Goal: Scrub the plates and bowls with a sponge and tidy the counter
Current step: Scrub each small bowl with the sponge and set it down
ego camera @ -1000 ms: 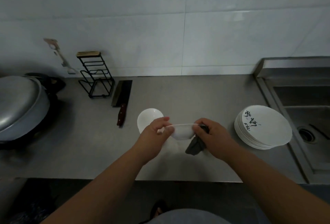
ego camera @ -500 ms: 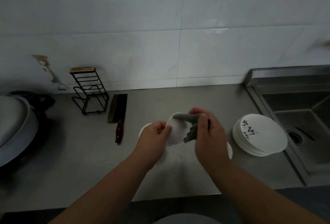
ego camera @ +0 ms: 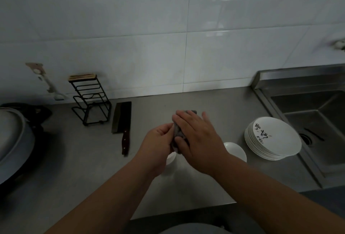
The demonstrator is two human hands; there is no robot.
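Note:
My left hand (ego camera: 158,140) and my right hand (ego camera: 197,138) meet above the steel counter (ego camera: 84,159). The right hand lies over a grey sponge cloth (ego camera: 177,131), fingers stretched across it and the thumb pinching it from below. It presses the cloth against a small white bowl that the left hand grips; both hands hide that bowl almost fully. A white bowl (ego camera: 170,159) shows under my left wrist, and another white bowl (ego camera: 236,151) sits on the counter to the right. Beside the sink stands a stack of white plates (ego camera: 274,138) with black script.
A cleaver (ego camera: 122,120) with a dark handle lies left of my hands. Behind it stands a black wire rack (ego camera: 89,101). A lidded wok (ego camera: 13,140) fills the far left. The steel sink (ego camera: 313,121) is at the right, with the tiled wall behind.
The bowl went from held level between both hands to tilted up. My right hand has moved over it with the cloth and now covers it. The camera has tipped upward.

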